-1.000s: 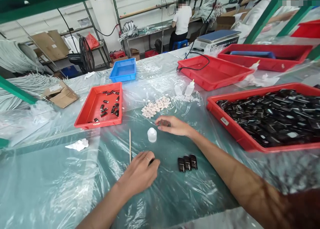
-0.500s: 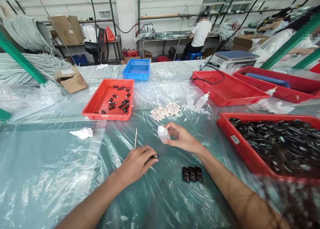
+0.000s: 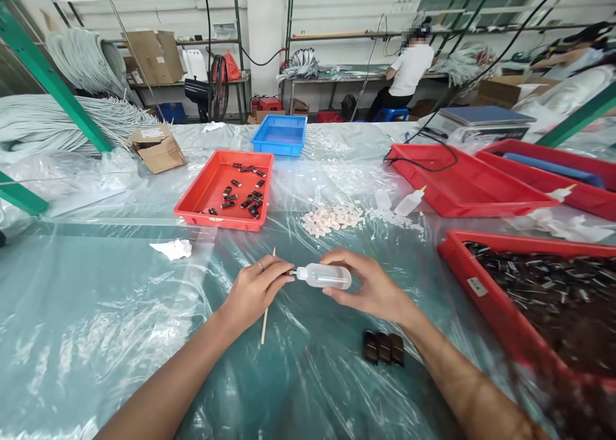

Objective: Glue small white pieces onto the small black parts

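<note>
My right hand (image 3: 368, 283) holds a translucent white bottle (image 3: 328, 276) on its side, its nozzle pointing left. The nozzle meets a small dark piece (image 3: 291, 272), mostly hidden, pinched in the fingertips of my left hand (image 3: 255, 292). A thin wooden stick (image 3: 265, 324) lies on the plastic-covered table, partly beneath my left hand. Three black glossy pieces (image 3: 384, 348) lie side by side, below my right hand and left of the forearm. Beyond my hands is a pile of small pale pieces (image 3: 332, 219).
A red tray (image 3: 220, 220) with several black pieces stands at back left, a blue tray (image 3: 278, 149) behind it. At right, a large red tray (image 3: 476, 287) holds many black pieces. Another bottle (image 3: 410, 203) and a crumpled tissue (image 3: 173, 249) lie on the table. A person sits far back.
The bottle has turned from tilted to lying level, its nozzle now against the piece in my left hand. My left hand has moved up and the view has shifted right.
</note>
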Available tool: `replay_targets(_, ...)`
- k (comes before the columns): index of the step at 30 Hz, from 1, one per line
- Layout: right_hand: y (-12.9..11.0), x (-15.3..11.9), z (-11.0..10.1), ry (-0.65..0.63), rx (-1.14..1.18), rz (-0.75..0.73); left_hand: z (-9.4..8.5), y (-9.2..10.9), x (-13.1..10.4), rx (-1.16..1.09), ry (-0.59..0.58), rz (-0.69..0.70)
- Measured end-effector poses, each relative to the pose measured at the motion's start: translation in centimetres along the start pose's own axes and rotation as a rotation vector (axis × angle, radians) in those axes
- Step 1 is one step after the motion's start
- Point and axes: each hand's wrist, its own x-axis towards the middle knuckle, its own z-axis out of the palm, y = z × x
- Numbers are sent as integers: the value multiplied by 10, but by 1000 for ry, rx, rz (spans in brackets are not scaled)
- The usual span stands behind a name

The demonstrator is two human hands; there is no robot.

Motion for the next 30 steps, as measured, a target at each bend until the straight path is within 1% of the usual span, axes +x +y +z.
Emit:
replay_targets(3, -2, -1, 1, 35, -10, -38, 0, 0, 0, 48, 7, 10)
replay_targets(6, -5, -3, 3, 95, -48, -78, 0, 0, -1, 88, 30, 25)
replay_targets(11, -18, -7, 6, 153, -98, -229, -2, 4, -1, 140, 72, 62)
replay_targets(15, -26, -8, 6, 177, -153, -292, -3, 5, 0, 139, 60, 63)
replay_targets(19, -27, -7, 5, 188, -190, -367, -2, 5, 0, 133, 44, 61)
replay_targets(25, -29, -6, 4, 178, -193, -369, -3, 4, 0, 154, 10, 57)
replay_targets(28, -32, -8, 5, 182, -224, -364, -3, 2, -1, 141, -1, 42)
replay_targets(30, -34, -9, 6, 193, -258, -388, -2, 1, -1, 119, -5, 32)
